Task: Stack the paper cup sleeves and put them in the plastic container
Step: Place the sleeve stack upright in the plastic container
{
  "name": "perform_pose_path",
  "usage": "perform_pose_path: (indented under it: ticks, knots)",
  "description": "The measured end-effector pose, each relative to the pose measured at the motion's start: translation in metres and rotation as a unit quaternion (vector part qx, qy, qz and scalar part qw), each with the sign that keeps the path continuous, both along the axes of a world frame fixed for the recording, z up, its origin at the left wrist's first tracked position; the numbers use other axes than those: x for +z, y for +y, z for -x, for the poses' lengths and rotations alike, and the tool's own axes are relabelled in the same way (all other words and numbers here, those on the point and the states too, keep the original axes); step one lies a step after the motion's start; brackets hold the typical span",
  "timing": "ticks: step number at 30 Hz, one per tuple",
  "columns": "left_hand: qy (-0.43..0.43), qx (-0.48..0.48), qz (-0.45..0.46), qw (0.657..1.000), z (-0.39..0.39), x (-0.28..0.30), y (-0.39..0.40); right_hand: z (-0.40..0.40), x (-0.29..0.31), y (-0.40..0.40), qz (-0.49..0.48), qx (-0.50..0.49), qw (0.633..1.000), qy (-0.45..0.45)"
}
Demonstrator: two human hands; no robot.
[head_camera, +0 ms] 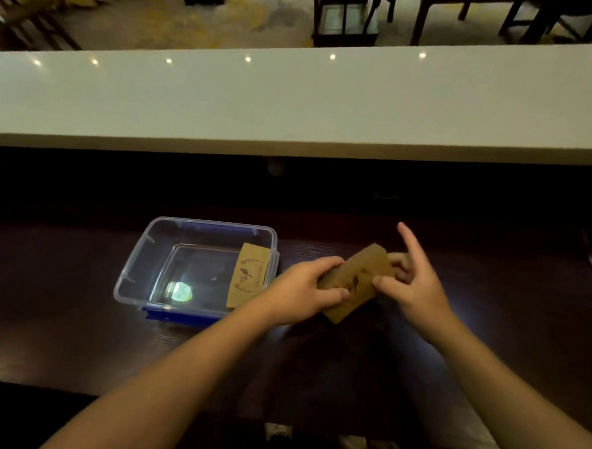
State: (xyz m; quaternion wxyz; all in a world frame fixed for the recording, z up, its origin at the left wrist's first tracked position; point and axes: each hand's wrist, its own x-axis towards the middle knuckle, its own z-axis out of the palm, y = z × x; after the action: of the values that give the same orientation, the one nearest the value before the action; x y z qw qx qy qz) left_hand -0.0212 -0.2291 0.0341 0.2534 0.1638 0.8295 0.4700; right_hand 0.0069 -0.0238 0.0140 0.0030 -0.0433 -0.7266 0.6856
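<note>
Two bare forearms extend from the near edge toward the middle of the dark wooden table (59, 332), converging on a single brown paper cup sleeve (355, 282) held just above the surface. The left hand (301, 293) is palm down, its fingers curled over the sleeve's near-left end and its thumb pressed beneath, so the grip is closed on the cardboard. The right hand (415, 285) meets the sleeve's far-right end: thumb and lower fingers pinch the edge, while the index finger points up and away, clear of the sleeve. The held piece is tilted, its long axis running from near-left to far-right; whether it is one sleeve or several stacked cannot be determined in the dim light. Left of the hands sits a clear plastic container (130, 277) with blue latches, open at the top. A second sleeve (249, 275), printed with a bird motif, lies inside it against the right wall. A pale counter ledge (294, 104) spans the far side.
</note>
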Motion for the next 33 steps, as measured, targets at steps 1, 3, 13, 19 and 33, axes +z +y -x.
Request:
perform_pose_path:
  ticks: [1,3,13,19,33]
  knots:
    - [-0.056,0.041,-0.067,0.995,-0.003,0.006,-0.007,0.004,0.011,-0.004,0.057,0.002,0.998,-0.015]
    - [-0.117,0.112,-0.161,0.974,-0.009,0.014,-0.020,0.010,0.028,-0.022,0.163,0.008,0.984,-0.070]
    - [-0.193,0.272,-0.234,0.913,-0.012,0.045,-0.078,0.035,0.046,-0.123,0.201,0.076,0.965,-0.148]
    - [-0.171,0.269,-0.222,0.921,0.014,0.043,-0.126,0.052,0.053,-0.170,0.159,0.107,0.974,-0.125]
    - [-0.182,0.307,-0.115,0.927,0.063,0.001,-0.211,0.059,0.019,-0.154,0.102,-0.030,0.981,-0.165]
